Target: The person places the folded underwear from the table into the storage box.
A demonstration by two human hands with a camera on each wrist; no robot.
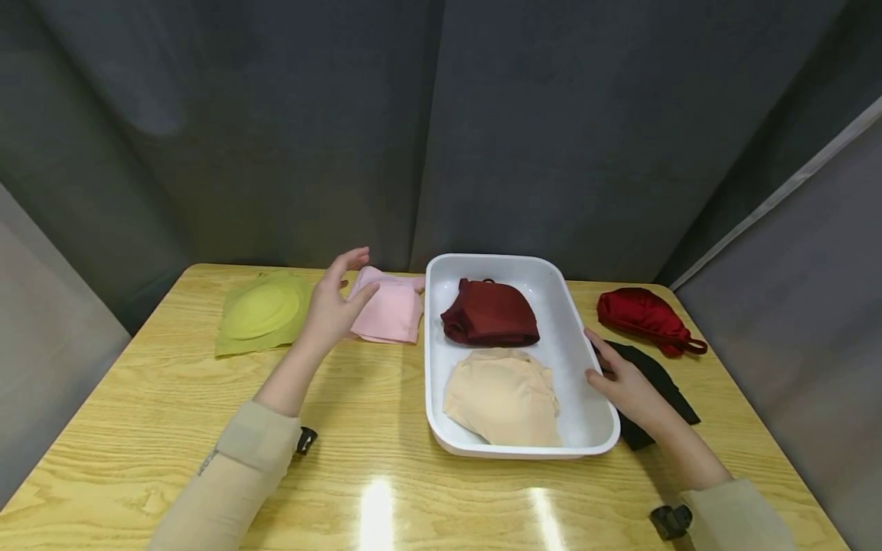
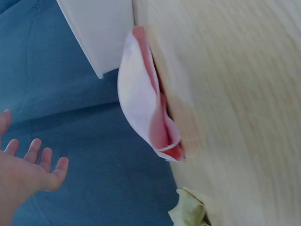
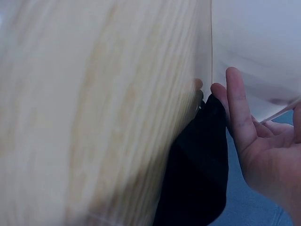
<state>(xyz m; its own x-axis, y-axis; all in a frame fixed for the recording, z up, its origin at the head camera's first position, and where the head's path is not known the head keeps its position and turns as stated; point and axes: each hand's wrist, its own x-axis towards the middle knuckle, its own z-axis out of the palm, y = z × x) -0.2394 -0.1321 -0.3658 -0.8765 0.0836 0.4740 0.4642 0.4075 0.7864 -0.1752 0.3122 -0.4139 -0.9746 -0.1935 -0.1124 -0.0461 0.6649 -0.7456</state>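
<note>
My left hand hovers with its fingers spread, between a yellow-green bra and a folded pink cloth garment. In the left wrist view, bare space lies between that hand and the pink garment. My right hand is at the right side of a white plastic tray. Its fingers lie fairly straight along the tray's outer wall, with the thumb near the rim. Inside the tray, a folded dark red bra lies behind a beige garment.
A black garment lies to the right of the tray, partly covered by my right hand. Behind it is a shiny red bra with a strap loop. The wooden table ends at a dark grey curtain.
</note>
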